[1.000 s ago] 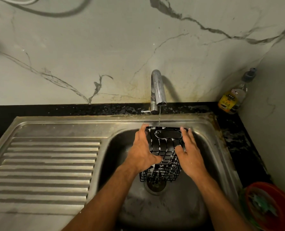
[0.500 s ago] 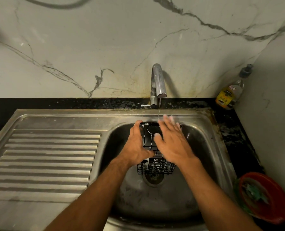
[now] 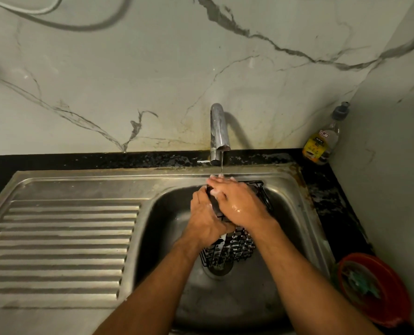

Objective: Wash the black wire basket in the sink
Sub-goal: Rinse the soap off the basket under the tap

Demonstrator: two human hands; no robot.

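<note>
While the left hand point(image 3: 207, 220) grips the black wire basket point(image 3: 235, 245), its flat, straight-fingered right hand point(image 3: 237, 201) should rub toward twelve o'clock under the faucet point(image 3: 219, 131) stream.

Both forearms reach in from the bottom edge and meet in the middle. The left hand point(image 3: 207, 220) curls its fingers point(image 3: 202, 193) round the black wire basket point(image 3: 232, 245), while the wet right hand point(image 3: 239, 204) lies flat across it, fingers straight and angled leftward.
</note>
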